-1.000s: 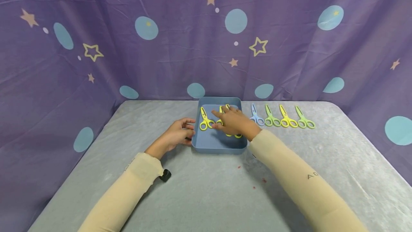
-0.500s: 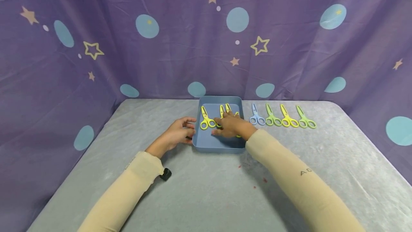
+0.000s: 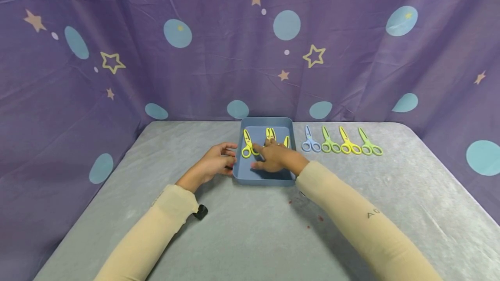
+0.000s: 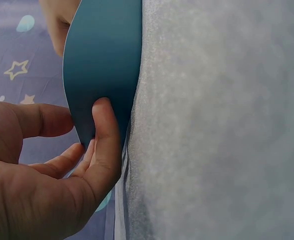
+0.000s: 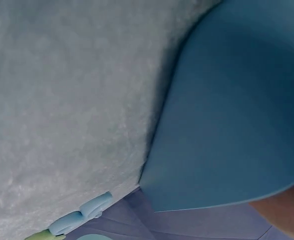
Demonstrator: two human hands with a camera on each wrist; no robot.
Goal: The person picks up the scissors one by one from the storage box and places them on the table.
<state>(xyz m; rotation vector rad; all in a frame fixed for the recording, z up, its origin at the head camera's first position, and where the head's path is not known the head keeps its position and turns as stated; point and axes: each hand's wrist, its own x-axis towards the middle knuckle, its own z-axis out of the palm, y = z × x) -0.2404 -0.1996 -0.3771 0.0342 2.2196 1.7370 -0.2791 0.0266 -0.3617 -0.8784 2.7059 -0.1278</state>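
Observation:
In the head view a blue-grey tray holds several yellow scissors lying with blades away from me. My right hand is inside it with fingers spread, low over the handles of two scissors that lie side by side. Another pair of yellow scissors lies to the left of those fingers, and one more shows partly on the right. My left hand has its fingertips at the tray's left wall; in the left wrist view a fingertip rests on that wall. The right wrist view shows mostly the tray's outer wall.
Right of the tray, a row of scissors lies on the grey tabletop: blue scissors, green scissors, yellow scissors and more green scissors. A purple patterned curtain hangs behind the table.
My right hand has moved left and slightly toward me inside the tray. One pair of yellow scissors has shifted left against its neighbour. My left hand has stayed at the tray's wall.

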